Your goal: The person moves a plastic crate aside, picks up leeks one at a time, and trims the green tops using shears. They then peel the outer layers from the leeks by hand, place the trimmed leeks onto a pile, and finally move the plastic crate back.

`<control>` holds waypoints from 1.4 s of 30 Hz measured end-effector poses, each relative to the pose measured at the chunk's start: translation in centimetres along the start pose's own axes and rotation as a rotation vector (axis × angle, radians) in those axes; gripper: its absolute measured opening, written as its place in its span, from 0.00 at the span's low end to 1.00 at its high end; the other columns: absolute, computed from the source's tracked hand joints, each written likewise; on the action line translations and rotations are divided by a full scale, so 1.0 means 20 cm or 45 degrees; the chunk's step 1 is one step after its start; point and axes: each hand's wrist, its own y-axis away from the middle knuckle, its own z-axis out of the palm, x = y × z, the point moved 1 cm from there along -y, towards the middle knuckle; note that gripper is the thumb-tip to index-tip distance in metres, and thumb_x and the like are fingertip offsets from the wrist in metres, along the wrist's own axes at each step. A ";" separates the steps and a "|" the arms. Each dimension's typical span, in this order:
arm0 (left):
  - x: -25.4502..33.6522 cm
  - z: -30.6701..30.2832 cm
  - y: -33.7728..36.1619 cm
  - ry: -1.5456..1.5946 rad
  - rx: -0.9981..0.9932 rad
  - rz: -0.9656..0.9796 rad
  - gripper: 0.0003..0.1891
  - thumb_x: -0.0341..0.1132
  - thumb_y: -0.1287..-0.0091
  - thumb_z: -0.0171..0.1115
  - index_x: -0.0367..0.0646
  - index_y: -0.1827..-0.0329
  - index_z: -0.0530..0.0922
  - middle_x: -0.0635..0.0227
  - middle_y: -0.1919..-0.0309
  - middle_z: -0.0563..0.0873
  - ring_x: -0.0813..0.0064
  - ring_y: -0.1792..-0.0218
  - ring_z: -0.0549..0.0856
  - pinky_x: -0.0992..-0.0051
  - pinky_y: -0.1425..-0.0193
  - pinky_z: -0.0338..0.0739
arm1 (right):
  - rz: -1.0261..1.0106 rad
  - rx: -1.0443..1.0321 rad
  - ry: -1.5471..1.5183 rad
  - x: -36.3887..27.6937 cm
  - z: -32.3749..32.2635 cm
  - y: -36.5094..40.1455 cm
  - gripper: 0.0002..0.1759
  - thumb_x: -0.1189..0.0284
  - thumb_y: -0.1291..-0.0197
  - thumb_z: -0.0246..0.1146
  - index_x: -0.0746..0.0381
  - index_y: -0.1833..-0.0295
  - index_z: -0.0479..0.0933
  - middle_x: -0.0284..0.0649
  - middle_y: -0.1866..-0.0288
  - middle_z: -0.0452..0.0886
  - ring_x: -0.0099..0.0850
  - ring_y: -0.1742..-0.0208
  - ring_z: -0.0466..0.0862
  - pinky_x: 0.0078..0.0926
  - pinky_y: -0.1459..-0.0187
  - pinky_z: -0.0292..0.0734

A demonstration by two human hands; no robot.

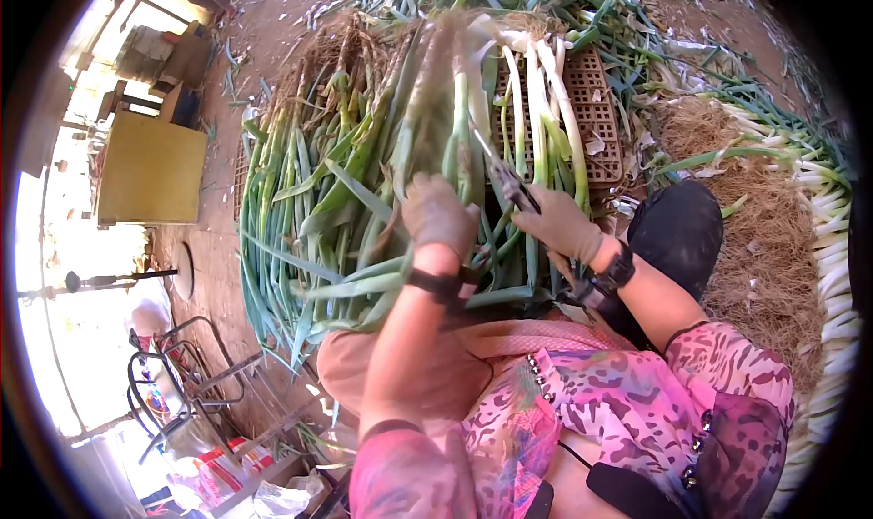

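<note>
Many long leeks (300, 182) with soil-caked roots at the top and green leaves at the bottom lie in front of me. My gloved left hand (439, 214) is closed round leek stalks in the middle of the heap; the stalks above it are blurred by motion. In my gloved right hand (559, 223) is a tool (514, 184) with a thin metal tip, which points up and left beside those stalks. To its right, several cleaner leeks with white stems (564, 100) rest on a brown plastic crate (596, 128).
A long row of white-stemmed leeks (832, 273) with bushy roots (755, 246) runs down the right side. Leaf scraps (582, 10) cover the ground at the top. At the left are a yellow box (153, 167) and a metal-framed chair (195, 364).
</note>
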 end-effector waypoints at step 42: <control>0.03 0.75 0.10 1.210 -0.283 -0.595 0.32 0.59 0.27 0.53 0.32 0.53 0.85 0.47 0.62 0.89 0.54 0.58 0.88 0.61 0.48 0.77 | 0.083 -0.111 0.155 0.21 0.05 0.07 0.24 0.56 0.42 0.63 0.71 0.64 0.80 0.59 0.71 0.83 0.54 0.65 0.86 0.46 0.58 0.81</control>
